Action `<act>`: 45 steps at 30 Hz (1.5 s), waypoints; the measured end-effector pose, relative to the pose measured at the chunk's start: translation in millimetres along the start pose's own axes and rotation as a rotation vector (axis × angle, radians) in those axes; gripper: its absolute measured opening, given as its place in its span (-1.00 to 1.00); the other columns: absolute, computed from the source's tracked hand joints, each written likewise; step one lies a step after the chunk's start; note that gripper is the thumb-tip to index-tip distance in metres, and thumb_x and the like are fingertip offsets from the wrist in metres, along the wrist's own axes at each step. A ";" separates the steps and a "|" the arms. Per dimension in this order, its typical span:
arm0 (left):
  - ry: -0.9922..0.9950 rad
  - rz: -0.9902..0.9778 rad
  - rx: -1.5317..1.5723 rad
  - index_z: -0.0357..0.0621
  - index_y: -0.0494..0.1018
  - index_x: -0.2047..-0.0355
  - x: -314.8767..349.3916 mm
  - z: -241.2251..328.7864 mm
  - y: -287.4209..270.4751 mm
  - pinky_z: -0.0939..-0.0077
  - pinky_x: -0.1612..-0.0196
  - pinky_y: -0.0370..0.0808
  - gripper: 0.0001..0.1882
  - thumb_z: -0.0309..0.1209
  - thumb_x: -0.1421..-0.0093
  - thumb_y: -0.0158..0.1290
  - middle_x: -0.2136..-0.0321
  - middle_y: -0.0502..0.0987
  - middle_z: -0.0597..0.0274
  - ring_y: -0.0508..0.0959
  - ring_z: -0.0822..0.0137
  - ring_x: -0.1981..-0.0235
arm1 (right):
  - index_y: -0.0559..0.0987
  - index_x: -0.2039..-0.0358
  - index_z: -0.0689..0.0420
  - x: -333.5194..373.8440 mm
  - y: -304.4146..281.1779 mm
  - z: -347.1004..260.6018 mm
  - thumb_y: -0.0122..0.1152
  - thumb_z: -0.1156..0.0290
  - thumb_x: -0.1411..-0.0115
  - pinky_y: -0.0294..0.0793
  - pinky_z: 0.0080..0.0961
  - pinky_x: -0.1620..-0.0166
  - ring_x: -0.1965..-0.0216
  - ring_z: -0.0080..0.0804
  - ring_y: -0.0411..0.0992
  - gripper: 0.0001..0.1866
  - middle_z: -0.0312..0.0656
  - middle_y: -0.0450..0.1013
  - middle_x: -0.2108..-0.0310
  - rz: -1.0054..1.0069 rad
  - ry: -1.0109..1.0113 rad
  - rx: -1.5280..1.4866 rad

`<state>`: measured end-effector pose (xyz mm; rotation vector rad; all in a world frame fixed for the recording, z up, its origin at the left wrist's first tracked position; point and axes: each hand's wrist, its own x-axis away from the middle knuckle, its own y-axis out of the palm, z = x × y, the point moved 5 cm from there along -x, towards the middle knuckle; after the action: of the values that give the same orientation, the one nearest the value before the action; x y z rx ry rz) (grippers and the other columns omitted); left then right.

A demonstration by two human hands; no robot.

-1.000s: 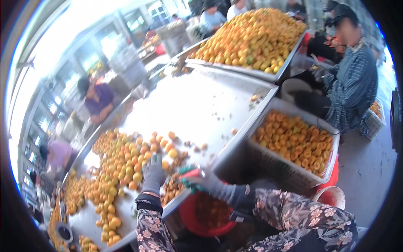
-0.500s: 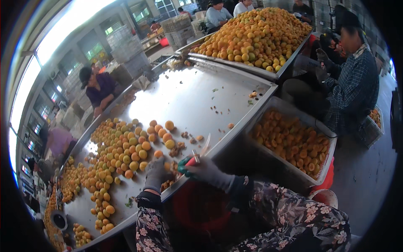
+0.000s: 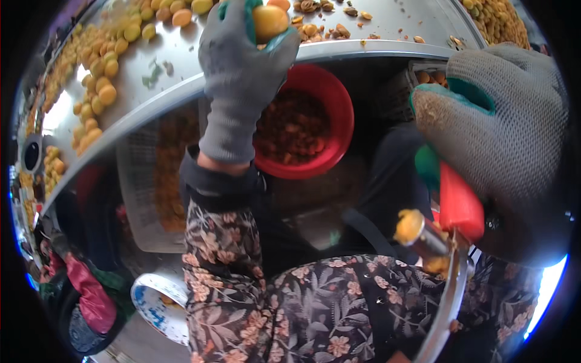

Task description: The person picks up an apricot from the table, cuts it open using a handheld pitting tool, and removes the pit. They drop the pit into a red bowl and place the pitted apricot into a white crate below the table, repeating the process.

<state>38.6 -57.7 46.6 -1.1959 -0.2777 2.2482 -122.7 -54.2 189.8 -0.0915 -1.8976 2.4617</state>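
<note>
My left hand (image 3: 239, 78), in a grey knit glove with green on the fingers, is closed around a yellow-orange apricot (image 3: 270, 24) over the metal table's near edge. Close to the camera on the right, my right hand (image 3: 505, 124), gloved alike, grips a red-handled pitting knife (image 3: 460, 202). That tool has a short metal tube and a long curved blade pointing down, above my lap. Orange pulp (image 3: 410, 225) clings to the tube's end. Some of the right fingers are hidden behind the glove's back and the handle.
Whole apricots (image 3: 97, 85) lie along the metal table (image 3: 181, 54), with pits and scraps (image 3: 321, 30) near its edge. Beneath stands a red basin (image 3: 339, 115) of brownish pieces, beside a pale crate (image 3: 136, 181) of fruit. A white bucket (image 3: 158, 308) is at lower left.
The view has swung down toward my lap. My left hand now has an apricot in its fingers. My right hand has come off the table edge toward the camera, still gripping the pitting knife.
</note>
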 end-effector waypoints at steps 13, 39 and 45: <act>0.017 -0.027 0.132 -0.27 0.44 0.31 4.3 13.9 3.7 0.26 0.25 0.43 -0.67 -0.39 0.11 0.17 0.42 0.48 -0.01 0.50 0.04 0.36 | 0.45 0.49 0.12 -6.2 55.6 -25.5 0.29 0.21 0.16 0.30 -0.24 0.35 0.46 -0.19 0.40 -0.70 -0.17 0.30 0.57 0.117 0.035 -0.127; -0.070 -0.302 -0.020 -0.22 0.41 0.20 33.0 53.6 -32.2 0.20 0.23 0.45 -0.57 -0.36 0.11 0.22 0.32 0.46 -0.02 0.51 -0.04 0.31 | 0.47 0.48 0.10 79.7 35.1 4.6 0.27 0.24 0.13 0.31 -0.24 0.29 0.42 -0.17 0.40 -0.74 -0.16 0.33 0.55 0.020 0.089 0.274; -0.112 -0.255 -0.024 -0.20 0.40 0.08 35.4 39.0 -32.9 0.20 0.18 0.42 -0.50 -0.30 0.03 0.24 0.30 0.46 -0.03 0.49 -0.05 0.28 | 0.49 0.47 0.08 73.4 33.1 34.2 0.27 0.28 0.12 0.31 -0.24 0.23 0.38 -0.17 0.40 -0.78 -0.15 0.36 0.52 0.047 0.194 0.180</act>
<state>4.3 -7.4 58.8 -0.9868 -0.4744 2.0951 -197.9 -91.1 164.5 -0.3593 -1.6092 2.5340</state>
